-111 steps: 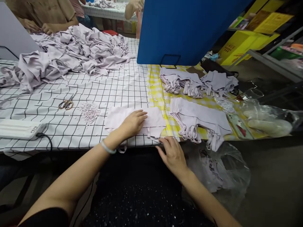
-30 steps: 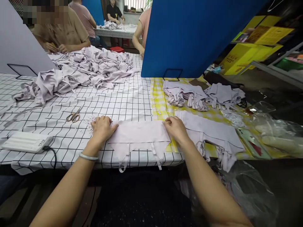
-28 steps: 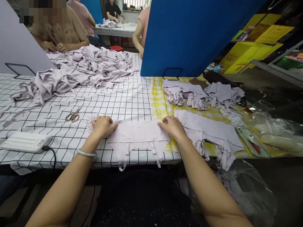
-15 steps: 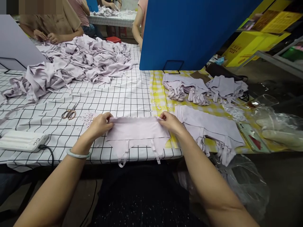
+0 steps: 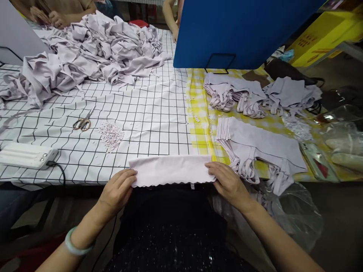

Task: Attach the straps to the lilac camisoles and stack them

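Note:
Between my two hands a pale lilac strappy top (image 5: 172,170) is held stretched out at the table's front edge. It looks folded over into a long band, its wavy edge towards me; a bit of strap pokes out below. My left hand (image 5: 117,190) grips its left end, thumb hidden under the cloth. At the right end my right hand (image 5: 227,183) pinches the fabric. A neat stack of similar tops (image 5: 263,143) with hanging straps lies just right of my right hand. Small scissors (image 5: 82,122) and a little heap of fabric snippets (image 5: 111,136) lie beyond my left hand.
A big tangled pile of lilac garments (image 5: 99,49) covers the back left, near another person's hands (image 5: 49,19). A blue panel (image 5: 227,34) stands upright at the back. A power bank (image 5: 28,155) with a cable sits left; a phone (image 5: 319,160) and more stacked tops (image 5: 235,92) are right.
The top has been flipped and drawn towards me: its wavy edge was at the far side with straps hanging nearer; now that edge faces me. My view has tilted down.

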The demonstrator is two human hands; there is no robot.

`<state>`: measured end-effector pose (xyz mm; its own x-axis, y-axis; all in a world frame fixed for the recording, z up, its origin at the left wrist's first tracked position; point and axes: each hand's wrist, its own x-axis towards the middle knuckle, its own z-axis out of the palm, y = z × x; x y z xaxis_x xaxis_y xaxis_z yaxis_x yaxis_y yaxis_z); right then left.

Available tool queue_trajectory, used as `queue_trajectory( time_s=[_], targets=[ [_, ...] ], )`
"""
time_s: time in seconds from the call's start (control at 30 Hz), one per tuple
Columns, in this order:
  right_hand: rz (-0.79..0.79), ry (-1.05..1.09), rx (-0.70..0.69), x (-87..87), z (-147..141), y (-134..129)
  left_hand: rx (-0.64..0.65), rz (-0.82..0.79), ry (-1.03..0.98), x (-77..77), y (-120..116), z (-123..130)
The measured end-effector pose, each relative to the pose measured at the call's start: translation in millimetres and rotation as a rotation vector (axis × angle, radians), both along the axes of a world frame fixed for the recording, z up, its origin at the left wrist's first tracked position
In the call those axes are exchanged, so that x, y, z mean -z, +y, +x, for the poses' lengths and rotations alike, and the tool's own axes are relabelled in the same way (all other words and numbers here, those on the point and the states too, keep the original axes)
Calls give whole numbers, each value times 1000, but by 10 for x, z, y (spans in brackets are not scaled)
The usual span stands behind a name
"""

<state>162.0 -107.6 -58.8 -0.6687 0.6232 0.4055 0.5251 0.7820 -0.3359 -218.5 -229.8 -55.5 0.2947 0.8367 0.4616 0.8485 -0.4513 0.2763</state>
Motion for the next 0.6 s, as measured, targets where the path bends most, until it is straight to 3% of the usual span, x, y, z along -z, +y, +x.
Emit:
queue_trajectory(
  time_s=[0.2,0.33,0.43,0.53,0.6],
  targets=[
    [-16,22,9,101,51,-19,-3,28,-41,144,-77,-27],
    [-45,75,18,69,98,-124,-4,45,-82,100,-182,4],
    [-163,135,82,-103,151,-292,-2,-40,-201,-158,-312,41],
    [-490,260,233,-387,191,-320,-69,-270,-437,-588,-294,8],
    [-686,346,304,-575,184,-167,-118,-396,-566,-874,-127,-58]
  ],
)
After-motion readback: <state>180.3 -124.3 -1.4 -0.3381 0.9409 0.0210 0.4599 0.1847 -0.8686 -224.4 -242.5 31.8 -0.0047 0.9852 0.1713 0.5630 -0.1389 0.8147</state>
